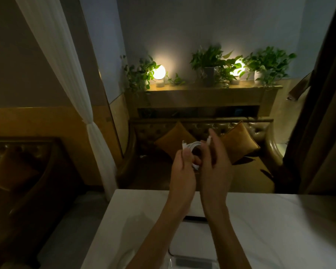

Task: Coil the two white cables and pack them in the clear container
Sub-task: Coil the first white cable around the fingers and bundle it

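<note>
1. Left grip [182, 167] clamped on the coiled cable [192, 147]; right grip [215, 164] pinches its loose end.
2. Both are raised above the white tabletop [279, 230]; container [192, 244] sits beneath the forearms.
3. Beyond: sofa [250, 177], shelf [202, 94] with lit lamps [159, 72], plants [211, 59]; curtain [66, 74] at left.

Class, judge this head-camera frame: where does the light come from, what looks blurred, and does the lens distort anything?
Head view: dim room, lit mainly by two warm globe lamps on the far shelf, each with glare. Head view: the left hand, right hand and white cable are motion-blurred. Head view: the wide lens tilts the curtain near the left edge.
</note>
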The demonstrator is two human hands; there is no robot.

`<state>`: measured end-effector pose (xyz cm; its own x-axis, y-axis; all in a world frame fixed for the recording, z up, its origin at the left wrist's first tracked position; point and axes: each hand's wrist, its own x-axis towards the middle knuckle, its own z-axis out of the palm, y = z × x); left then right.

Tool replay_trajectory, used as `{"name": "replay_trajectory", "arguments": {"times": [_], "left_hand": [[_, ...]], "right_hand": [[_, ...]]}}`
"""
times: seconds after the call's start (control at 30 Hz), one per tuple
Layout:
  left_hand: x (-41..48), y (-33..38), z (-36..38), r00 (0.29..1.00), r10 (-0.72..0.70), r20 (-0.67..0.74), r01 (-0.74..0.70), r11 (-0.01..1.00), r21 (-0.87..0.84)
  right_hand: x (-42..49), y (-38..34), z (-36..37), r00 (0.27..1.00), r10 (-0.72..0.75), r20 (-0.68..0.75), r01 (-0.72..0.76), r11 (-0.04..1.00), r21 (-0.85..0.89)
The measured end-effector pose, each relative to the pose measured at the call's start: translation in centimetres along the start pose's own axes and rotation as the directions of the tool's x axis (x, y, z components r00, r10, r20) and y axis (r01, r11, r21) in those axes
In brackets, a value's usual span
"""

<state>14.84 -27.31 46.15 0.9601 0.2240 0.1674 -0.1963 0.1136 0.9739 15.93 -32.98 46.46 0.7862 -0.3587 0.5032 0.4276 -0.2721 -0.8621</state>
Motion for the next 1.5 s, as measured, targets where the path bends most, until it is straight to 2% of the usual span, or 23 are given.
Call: {"name": "replay_trajectory", "arguments": {"times": [0.07,0.2,0.27,0.37,0.43,0.53,0.67,0.73,0.8,0.9,0.97,1.1,1.13,1.23,1.33,1.5], "left_hand": [[0.2,-0.4,-0.7,1.000,0.017,-0.017,-0.017,1.000,0.000],[0.2,-0.8,-1.3,0.998,0.039,0.055,-0.040,0.999,0.009],[0.6,-1.1,-1.9,0.998,0.002,0.065,0.000,1.000,-0.019],[1.6,-1.0,-2.8,0.974,-0.200,0.106,0.212,0.969,-0.123],[2.2,-0.8,-3.1,0.947,-0.283,0.152,0.306,0.939,-0.159],[2.2,-0.3,-3.5,0.941,-0.279,0.191,0.312,0.934,-0.173],[1.4,-0.2,-4.2,0.975,-0.090,0.203,0.114,0.987,-0.112],[1.2,-0.2,-4.5,0.987,-0.023,0.161,0.030,0.999,-0.038],[1.5,0.0,-4.9,0.989,-0.006,0.145,0.007,1.000,-0.006],[1.9,0.6,-5.1,0.973,-0.087,0.216,0.071,0.994,0.083],[1.7,0.7,-5.4,0.953,-0.150,0.264,0.139,0.988,0.061],[1.0,0.3,-6.9,0.891,-0.072,0.449,0.223,0.929,-0.294],[1.2,0.3,-7.0,0.887,-0.086,0.454,0.254,0.911,-0.325],[1.8,0.1,-6.6,0.923,-0.164,0.348,0.259,0.934,-0.247],[1.8,0.2,-6.3,0.909,-0.164,0.383,0.250,0.950,-0.188],[2.1,1.3,-6.5,0.877,-0.234,0.420,0.285,0.956,-0.062]], "right_hand": [[-0.4,0.6,-0.2,0.996,-0.019,0.088,0.025,0.997,-0.075],[0.5,1.8,-0.1,0.946,0.253,0.205,-0.268,0.962,0.052],[0.5,2.0,0.0,0.933,0.266,0.244,-0.291,0.954,0.071],[0.3,2.0,-0.2,0.937,0.255,0.239,-0.301,0.937,0.177],[0.3,2.1,-0.2,0.936,0.270,0.228,-0.319,0.922,0.217],[0.1,1.9,0.1,0.943,0.240,0.229,-0.284,0.941,0.182],[-0.2,1.4,0.5,0.956,0.157,0.246,-0.189,0.976,0.112],[-0.1,1.1,0.6,0.956,0.133,0.263,-0.164,0.981,0.100],[0.0,1.0,0.4,0.950,0.086,0.299,-0.123,0.986,0.108],[0.2,0.9,-0.1,0.945,0.100,0.312,-0.151,0.978,0.146],[0.3,1.1,-0.3,0.952,0.137,0.275,-0.183,0.972,0.147],[0.9,1.1,-0.5,0.966,0.140,0.218,-0.176,0.972,0.155],[0.9,0.9,-0.6,0.968,0.125,0.218,-0.162,0.974,0.161],[0.6,0.6,-0.5,0.968,0.094,0.233,-0.131,0.980,0.149],[0.1,0.6,-0.3,0.967,0.085,0.239,-0.121,0.982,0.142],[-0.1,0.8,-0.8,0.953,-0.029,0.302,0.010,0.998,0.061]]}}
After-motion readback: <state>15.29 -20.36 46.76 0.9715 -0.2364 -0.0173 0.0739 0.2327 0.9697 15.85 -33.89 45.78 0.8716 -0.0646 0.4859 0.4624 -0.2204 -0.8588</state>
